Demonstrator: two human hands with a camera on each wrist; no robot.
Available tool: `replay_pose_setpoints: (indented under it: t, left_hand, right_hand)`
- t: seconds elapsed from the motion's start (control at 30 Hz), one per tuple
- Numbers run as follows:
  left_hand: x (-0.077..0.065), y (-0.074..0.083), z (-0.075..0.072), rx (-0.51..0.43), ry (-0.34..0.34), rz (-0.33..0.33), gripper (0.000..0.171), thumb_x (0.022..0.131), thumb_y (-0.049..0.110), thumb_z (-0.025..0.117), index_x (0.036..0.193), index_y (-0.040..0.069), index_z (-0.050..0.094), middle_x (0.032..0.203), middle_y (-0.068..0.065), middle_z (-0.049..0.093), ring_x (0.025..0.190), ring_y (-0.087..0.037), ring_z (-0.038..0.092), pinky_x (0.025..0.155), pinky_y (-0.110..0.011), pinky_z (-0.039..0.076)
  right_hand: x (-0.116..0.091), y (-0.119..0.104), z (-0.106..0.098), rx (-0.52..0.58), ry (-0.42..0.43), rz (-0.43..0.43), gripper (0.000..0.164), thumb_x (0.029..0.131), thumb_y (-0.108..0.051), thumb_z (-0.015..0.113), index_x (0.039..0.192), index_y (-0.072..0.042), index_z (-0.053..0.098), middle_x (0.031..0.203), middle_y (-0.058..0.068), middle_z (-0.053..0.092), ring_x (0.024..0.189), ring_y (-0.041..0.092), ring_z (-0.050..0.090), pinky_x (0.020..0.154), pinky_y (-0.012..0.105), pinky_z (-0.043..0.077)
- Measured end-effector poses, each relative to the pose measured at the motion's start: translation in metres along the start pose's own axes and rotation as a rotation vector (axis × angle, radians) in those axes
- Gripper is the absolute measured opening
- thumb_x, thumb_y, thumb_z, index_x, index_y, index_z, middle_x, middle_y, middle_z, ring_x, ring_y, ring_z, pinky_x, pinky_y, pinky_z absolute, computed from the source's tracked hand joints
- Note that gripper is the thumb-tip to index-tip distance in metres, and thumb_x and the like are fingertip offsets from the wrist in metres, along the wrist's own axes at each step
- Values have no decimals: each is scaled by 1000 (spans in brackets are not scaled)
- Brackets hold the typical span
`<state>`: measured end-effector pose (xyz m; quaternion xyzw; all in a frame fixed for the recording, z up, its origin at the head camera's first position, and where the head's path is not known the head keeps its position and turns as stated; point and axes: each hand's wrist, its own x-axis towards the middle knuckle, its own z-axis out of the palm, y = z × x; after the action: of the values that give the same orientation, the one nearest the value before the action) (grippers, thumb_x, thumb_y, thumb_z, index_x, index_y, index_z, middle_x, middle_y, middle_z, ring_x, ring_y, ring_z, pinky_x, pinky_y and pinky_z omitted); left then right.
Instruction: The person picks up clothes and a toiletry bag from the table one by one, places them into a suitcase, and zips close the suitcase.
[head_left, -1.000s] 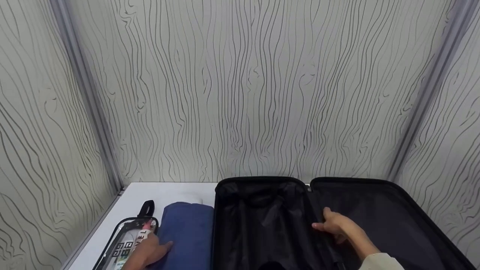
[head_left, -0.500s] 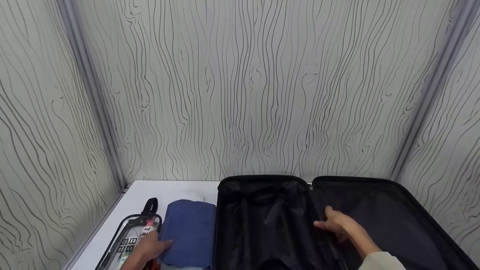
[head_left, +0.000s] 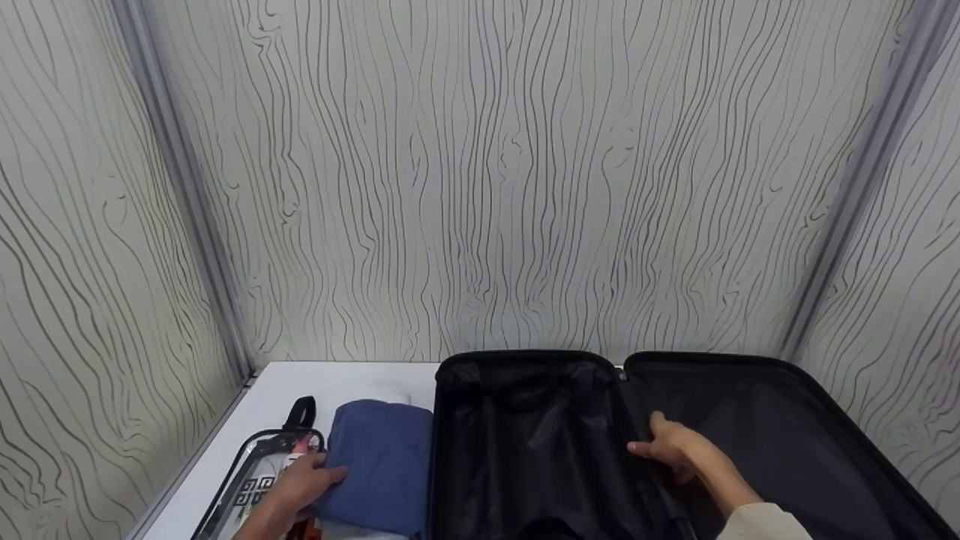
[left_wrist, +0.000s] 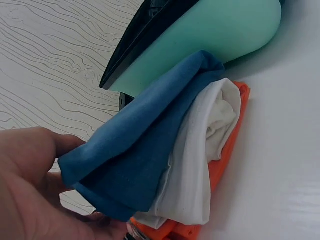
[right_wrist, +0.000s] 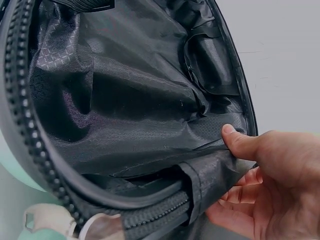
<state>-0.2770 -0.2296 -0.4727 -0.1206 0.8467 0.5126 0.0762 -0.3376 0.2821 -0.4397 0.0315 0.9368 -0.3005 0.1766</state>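
Observation:
Blue folded clothing (head_left: 381,466) tops a stack beside the suitcase, over white folded cloth (left_wrist: 192,165) and an orange one (left_wrist: 225,157). My left hand (head_left: 301,484) pinches the blue clothing's near left edge; in the left wrist view that end is bent up off the white cloth. An opened suitcase (head_left: 525,450) with black lining and a mint-green shell lies to the right. My right hand (head_left: 679,446) grips the rim between its two halves, thumb on the lining side and fingers below, as the right wrist view shows.
A clear toiletry pouch (head_left: 247,480) with black trim and bottles inside lies left of the stack, partly behind my left forearm. The suitcase's other half (head_left: 757,435) spreads to the right. Wood-patterned walls (head_left: 480,187) enclose the white table (head_left: 345,375).
My left hand has taken hold of the blue clothing's edge and raised it, so paler cloth shows below. The view shifted slightly. My right hand stays on the suitcase rim.

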Motion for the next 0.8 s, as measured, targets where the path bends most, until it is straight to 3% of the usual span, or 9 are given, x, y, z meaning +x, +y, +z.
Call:
replay_pose_setpoints:
  t: [0.2,0.4,0.5,0.63,0.73,0.8]
  left_hand:
    - [-2,1,1,-2,38,55,43,83,15,62,116,-13,54,102,-24,62,87,-27,62,74,-44,53]
    - [-8,5,-3,9,-2,-8,53,87,22,61,128,-9,44,115,-33,52,95,-39,60,67,-51,53]
    - [-9,8,-3,32,25,31,51,87,21,61,126,-9,46,114,-34,52,94,-39,60,65,-49,54]
    - [-9,12,-1,92,72,99,41,85,19,62,114,-8,55,107,-28,58,87,-31,61,65,-43,53]
    - [-10,13,0,44,47,102,38,86,17,62,114,-7,55,104,-25,60,86,-27,61,67,-43,53]
    - [-10,12,-1,-7,2,66,41,88,17,60,121,-7,51,108,-24,58,87,-27,60,67,-43,52]
  right_hand:
    - [1,1,1,3,3,14,96,89,-38,60,140,17,0,138,46,14,103,49,54,67,48,54]
    - [2,1,1,1,0,20,95,90,-38,59,141,16,0,138,46,14,103,48,53,67,48,53]
    - [2,1,0,-2,-6,13,95,90,-39,59,141,16,-1,138,46,13,103,48,53,67,48,53]
    - [1,1,0,0,-12,1,97,89,-40,59,141,16,-1,139,46,12,101,48,54,68,48,53]
    - [0,1,0,9,-17,-2,98,89,-41,59,141,16,-2,139,45,10,102,49,54,68,49,53]
    - [0,1,0,8,-12,-7,99,88,-41,60,141,16,-1,139,45,10,103,50,53,68,49,53]
